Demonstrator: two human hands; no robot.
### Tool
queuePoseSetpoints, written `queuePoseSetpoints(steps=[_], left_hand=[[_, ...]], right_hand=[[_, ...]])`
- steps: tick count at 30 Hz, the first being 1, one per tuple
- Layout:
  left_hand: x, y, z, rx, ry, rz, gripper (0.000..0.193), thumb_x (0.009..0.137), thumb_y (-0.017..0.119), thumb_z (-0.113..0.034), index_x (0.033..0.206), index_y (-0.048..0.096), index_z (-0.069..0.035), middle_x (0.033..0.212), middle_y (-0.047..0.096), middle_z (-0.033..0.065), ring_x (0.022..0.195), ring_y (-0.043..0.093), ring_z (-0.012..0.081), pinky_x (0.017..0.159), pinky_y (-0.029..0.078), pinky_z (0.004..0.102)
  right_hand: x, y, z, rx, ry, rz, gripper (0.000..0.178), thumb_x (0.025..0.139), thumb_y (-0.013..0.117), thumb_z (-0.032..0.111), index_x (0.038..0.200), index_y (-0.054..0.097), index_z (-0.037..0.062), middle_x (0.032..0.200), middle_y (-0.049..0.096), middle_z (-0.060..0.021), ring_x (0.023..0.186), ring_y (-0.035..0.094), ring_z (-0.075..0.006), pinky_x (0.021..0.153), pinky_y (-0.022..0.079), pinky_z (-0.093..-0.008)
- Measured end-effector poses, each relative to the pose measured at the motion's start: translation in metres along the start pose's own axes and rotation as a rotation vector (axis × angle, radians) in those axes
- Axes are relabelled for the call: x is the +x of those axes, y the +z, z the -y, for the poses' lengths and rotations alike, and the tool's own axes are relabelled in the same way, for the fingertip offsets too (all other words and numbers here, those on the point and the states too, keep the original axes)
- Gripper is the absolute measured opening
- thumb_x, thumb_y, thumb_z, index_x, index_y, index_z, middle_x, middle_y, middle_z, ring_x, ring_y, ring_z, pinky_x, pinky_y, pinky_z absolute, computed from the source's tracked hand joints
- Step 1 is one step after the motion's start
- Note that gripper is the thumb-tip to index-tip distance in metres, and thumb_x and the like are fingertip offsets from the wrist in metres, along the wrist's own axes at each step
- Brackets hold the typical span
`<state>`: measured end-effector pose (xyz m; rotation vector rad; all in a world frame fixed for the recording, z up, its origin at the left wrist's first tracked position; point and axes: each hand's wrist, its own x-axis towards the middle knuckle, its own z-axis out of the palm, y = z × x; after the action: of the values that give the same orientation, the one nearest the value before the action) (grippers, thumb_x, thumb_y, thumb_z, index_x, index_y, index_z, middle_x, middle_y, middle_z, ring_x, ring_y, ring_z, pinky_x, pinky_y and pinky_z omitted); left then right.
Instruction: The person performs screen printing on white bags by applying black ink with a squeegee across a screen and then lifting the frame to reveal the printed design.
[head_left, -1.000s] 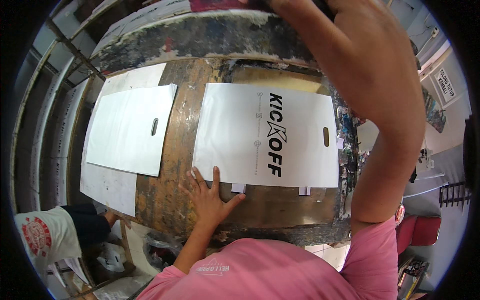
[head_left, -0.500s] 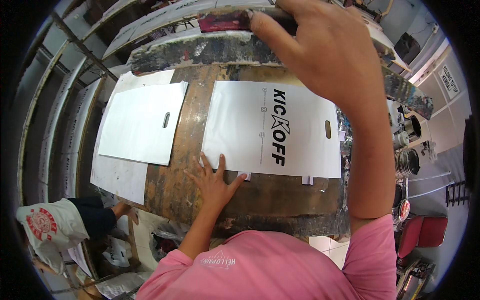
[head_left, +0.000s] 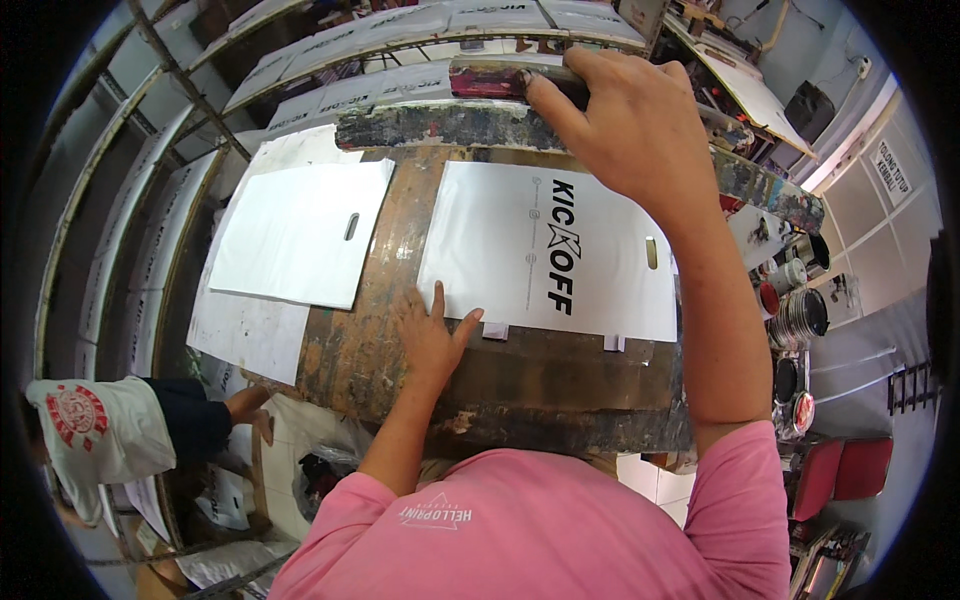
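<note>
A white plastic bag [head_left: 495, 240] with black print and a punched handle slot lies flat on the stained wooden table [head_left: 370, 345]. My left hand [head_left: 433, 335] rests at the bag's near left corner, its fingers spread, holding nothing. Beyond the bag, my right hand [head_left: 630, 125] is raised and closed around an ink-stained squeegee [head_left: 487, 80], dark red toward its left end. Just below it runs the ink-crusted edge of a printing frame [head_left: 450, 125], tilted up over the far side of the table. Whether my right fingers also hold the frame is hidden.
A stack of blank white bags [head_left: 285, 235] lies at the left on a white sheet [head_left: 250, 335]. Racks [head_left: 125, 230] with printed bags stand left and behind. Cans [head_left: 800, 312] and a red chair [head_left: 862, 466] are at the right. Another person [head_left: 125, 430] crouches at lower left.
The view has shifted, showing more of the back racks. My right hand and the frame edge appear lower and smaller. My left hand stays at the bag's corner, with fingers less widely spread.
</note>
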<state>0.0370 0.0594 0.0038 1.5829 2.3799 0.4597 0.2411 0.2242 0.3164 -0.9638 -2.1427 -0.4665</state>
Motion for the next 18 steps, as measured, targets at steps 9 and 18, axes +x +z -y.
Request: queuePoseSetpoints(steps=[9,18], left_hand=[[-0.023,0.025,-0.001,0.056,0.124,-0.06,0.129,0.086,0.047,-0.096,0.168,0.033,0.003,0.174,0.028,0.0309,0.166,0.014,0.0428,0.124,-0.004,0.0782],[0.065,-0.067,-0.073,-0.48,0.265,-0.387,0.064,0.096,0.081,-0.039,0.142,0.067,0.003,0.139,0.066,0.0341,0.129,0.065,0.049,0.112,0.049,0.0504]], right_hand=[[0.002,0.002,-0.001,-0.03,-0.008,0.027,0.051,0.101,0.061,0.051,0.106,0.077,0.0026,0.098,0.076,-0.0173,0.091,0.07,-0.0388,0.09,0.046,-0.0467],[0.023,-0.006,-0.006,-0.067,-0.179,0.031,0.047,0.1,0.063,0.048,0.096,0.074,0.0029,0.093,0.074,-0.0205,0.087,0.069,-0.0428,0.076,0.051,-0.0544]])
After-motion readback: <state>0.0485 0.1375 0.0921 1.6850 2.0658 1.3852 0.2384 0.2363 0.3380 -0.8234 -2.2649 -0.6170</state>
